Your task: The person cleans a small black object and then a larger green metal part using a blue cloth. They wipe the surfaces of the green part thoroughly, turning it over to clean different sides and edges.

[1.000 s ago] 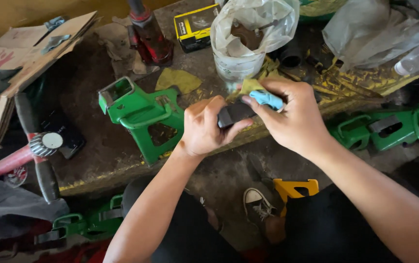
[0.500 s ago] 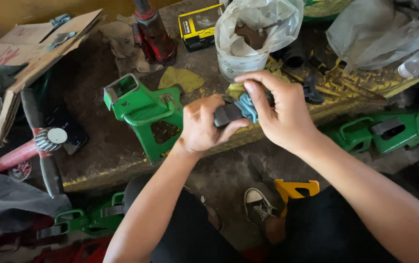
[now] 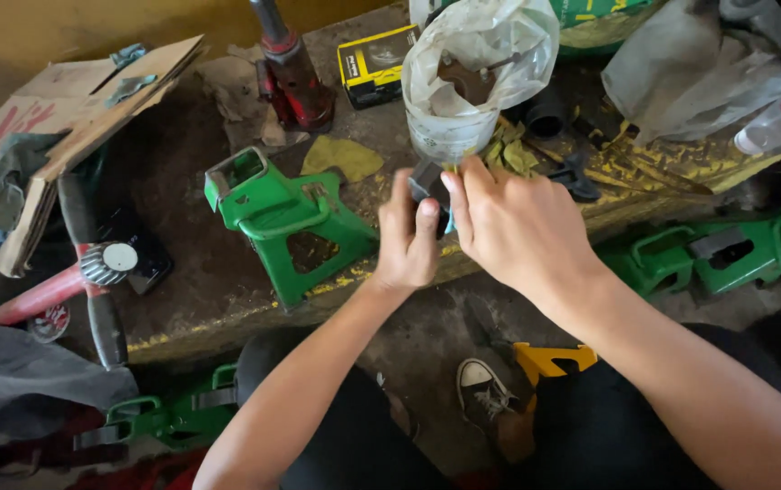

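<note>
A small dark block (image 3: pixel 427 181) is gripped by both hands, left hand (image 3: pixel 409 238) and right hand (image 3: pixel 513 227), beside a green jack stand (image 3: pixel 286 213) on the counter (image 3: pixel 200 281).
</note>
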